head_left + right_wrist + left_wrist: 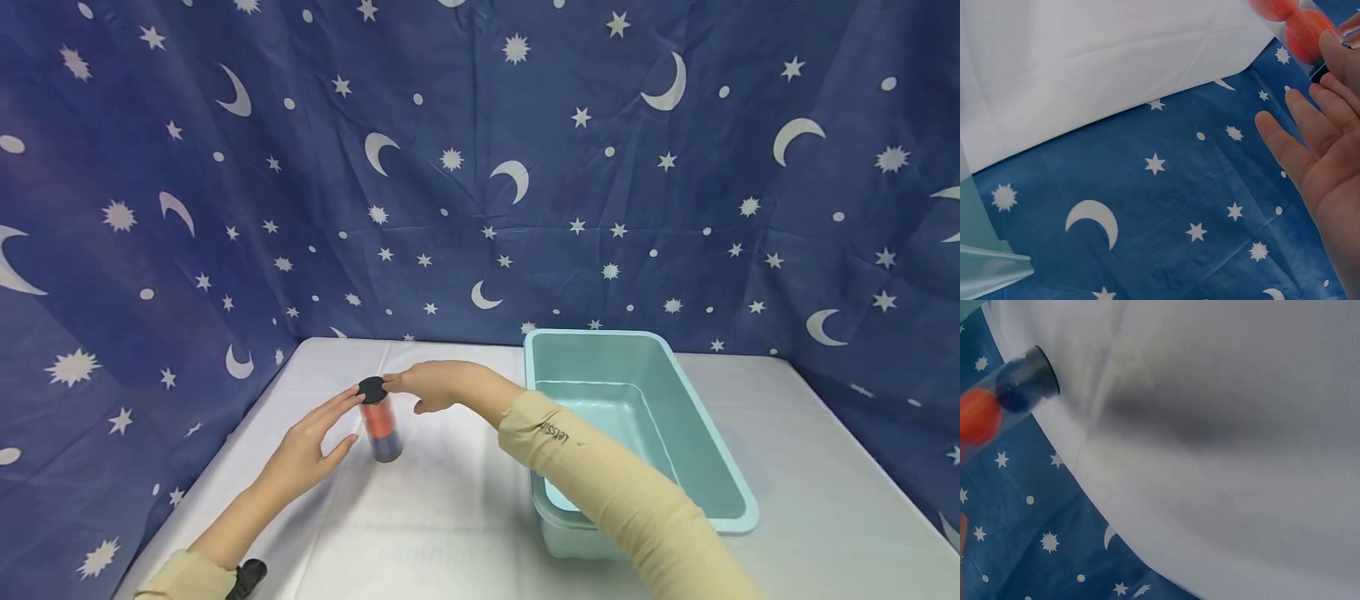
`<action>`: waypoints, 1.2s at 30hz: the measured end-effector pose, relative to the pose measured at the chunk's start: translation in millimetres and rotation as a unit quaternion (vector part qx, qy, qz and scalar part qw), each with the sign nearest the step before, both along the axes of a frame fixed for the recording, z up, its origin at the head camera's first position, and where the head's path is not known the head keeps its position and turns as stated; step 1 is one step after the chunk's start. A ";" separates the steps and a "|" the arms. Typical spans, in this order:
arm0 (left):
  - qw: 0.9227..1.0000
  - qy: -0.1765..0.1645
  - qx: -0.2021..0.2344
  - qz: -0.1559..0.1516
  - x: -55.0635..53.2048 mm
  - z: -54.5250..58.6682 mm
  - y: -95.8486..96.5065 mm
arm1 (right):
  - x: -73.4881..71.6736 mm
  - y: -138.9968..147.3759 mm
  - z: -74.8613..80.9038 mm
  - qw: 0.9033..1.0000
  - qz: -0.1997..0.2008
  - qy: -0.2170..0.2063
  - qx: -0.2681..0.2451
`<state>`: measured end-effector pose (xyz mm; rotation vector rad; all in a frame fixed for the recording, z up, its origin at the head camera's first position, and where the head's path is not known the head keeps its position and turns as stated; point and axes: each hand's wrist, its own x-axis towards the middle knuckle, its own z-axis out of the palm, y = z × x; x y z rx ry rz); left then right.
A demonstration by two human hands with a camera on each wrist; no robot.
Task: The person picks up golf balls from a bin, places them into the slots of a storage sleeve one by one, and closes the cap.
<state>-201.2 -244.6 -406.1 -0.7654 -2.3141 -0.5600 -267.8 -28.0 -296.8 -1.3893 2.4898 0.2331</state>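
Observation:
A clear tube of orange and blue balls [382, 429] stands upright on the white-covered table, capped by a black lid [372, 389]. The fingertips of my left hand [300, 454] touch the lid's left edge, fingers held straight and thumb apart. From the other side my right hand [435, 385] reaches in with its fingertips at the lid's right edge. In the right wrist view, that hand [1329, 150] spreads several fingers away from the tube [1307, 31]. The left wrist view catches the tube's dark base [1042, 372]; the left hand is nearly out of that view.
An aqua plastic tub [712, 433] sits on the table to the right, partly behind my right forearm. The white cloth [420, 542] covers the tabletop. A blue curtain with moons and stars [465, 192] hangs behind and at the sides.

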 end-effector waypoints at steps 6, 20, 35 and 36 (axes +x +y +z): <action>1.000 0.010 0.002 -0.018 -5.9 -3.5 0.5 | 2.2 -3.1 -0.7 1.000 0.000 0.029 0.009; 1.000 0.017 0.001 -0.017 -5.8 0.2 -0.1 | 5.4 -1.3 1.3 0.999 -0.013 0.017 0.038; 0.999 0.032 -0.031 0.007 -4.4 16.9 2.7 | 10.9 14.1 6.3 0.999 -0.020 -0.041 0.000; 0.999 0.033 -0.030 0.008 -4.0 17.8 2.8 | 11.7 14.5 8.2 0.999 -0.018 -0.042 -0.003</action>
